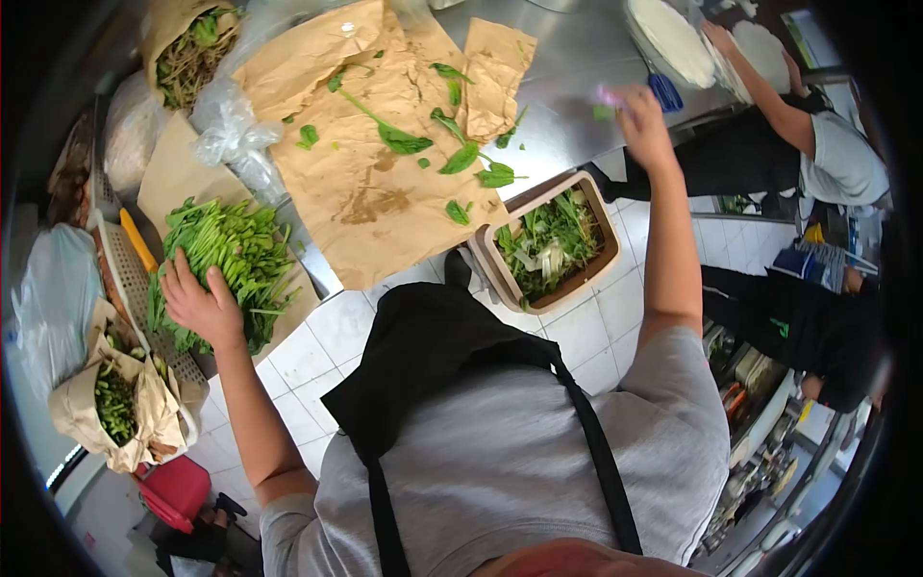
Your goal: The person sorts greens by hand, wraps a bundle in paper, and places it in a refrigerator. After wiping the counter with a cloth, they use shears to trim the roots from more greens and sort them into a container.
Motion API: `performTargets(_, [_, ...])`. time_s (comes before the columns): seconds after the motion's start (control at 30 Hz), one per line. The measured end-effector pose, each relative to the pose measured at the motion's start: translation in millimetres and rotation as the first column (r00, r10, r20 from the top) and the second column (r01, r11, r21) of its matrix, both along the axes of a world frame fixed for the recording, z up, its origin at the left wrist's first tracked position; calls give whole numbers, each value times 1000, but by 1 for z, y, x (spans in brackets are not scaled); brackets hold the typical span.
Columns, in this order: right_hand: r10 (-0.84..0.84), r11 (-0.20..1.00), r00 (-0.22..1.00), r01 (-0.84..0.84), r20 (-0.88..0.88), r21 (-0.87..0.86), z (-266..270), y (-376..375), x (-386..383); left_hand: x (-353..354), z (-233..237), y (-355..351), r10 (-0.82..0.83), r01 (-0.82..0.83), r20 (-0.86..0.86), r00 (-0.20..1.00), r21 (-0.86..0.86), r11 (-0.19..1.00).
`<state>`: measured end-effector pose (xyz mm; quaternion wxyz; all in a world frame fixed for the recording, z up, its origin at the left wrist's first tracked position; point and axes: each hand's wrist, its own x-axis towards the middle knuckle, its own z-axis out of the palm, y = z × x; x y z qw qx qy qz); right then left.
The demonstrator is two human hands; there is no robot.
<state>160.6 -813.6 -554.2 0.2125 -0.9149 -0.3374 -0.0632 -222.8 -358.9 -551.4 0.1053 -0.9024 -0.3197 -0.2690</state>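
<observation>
My left hand (204, 306) lies on a big heap of spinach (226, 245), its fingers spread over the stems and leaves. The heap rests on brown paper at the left end of the counter. My right hand (642, 125) is raised over the steel counter at the right, fingers drawn together at a small purple and green scrap (606, 100), which is blurred. In front of me, loose spinach leaves (402, 140) are scattered on a wet-stained sheet of brown paper (327, 216). Below the counter edge stands a bin (615, 252) with leafy trimmings inside.
At left are a basket (125, 279), an orange-handled tool (137, 240), a paper bag of greens (115, 399) and a knotted plastic bag (236, 135). Another worker (836, 163) handles pale round items at upper right, near a blue brush (663, 91). A second person (798, 317) stands below.
</observation>
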Motion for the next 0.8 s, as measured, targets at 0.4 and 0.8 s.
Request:
performTargets(0.4, [491,864,829,-503,266,-29,68,373,-37,0,2,-3,25,-25,26,999,-15,1000])
performTargets(0.8, [320,839,924,-379,-208,-392,2,318,-182,-1,1,-4,35,-27,90,995,-88,996])
